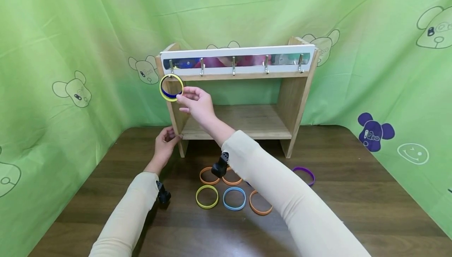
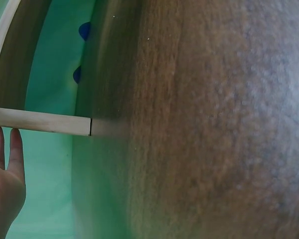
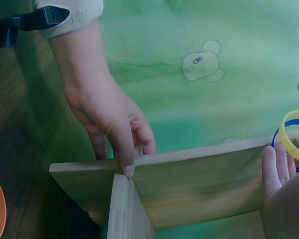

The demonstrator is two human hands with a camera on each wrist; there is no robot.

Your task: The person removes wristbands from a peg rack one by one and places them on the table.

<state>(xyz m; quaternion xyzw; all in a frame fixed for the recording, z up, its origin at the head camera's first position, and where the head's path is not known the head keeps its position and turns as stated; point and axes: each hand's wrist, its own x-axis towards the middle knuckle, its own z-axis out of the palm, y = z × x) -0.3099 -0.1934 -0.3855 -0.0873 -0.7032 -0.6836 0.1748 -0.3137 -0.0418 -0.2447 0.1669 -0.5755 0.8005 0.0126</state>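
My right hand [image 1: 200, 106] pinches a yellow silicone wristband [image 1: 161, 88] between thumb and fingers, just below the leftmost metal hook [image 1: 171, 66] of the wooden rack [image 1: 287, 100]. A dark blue wristband [image 1: 171, 95] shows inside the yellow one's outline; in the right wrist view the blue band [image 3: 275, 138] loops close behind the yellow. I cannot tell whether the hand holds the blue one too. Low on the rack's left side, my left hand [image 1: 165, 145] grips the side panel [image 3: 199, 157], its thumb at the shelf corner and its fingers on the outer side.
On the table [image 1: 116, 170] in front of the rack lie several wristbands: yellow [image 1: 207, 206], light blue [image 1: 234, 208], orange [image 1: 261, 212] and purple [image 1: 301, 168] among them. My right sleeve [image 1: 268, 174] partly covers some. More hooks line the white strip [image 1: 247, 49]. Green cloth [image 1: 226, 6] hangs behind.
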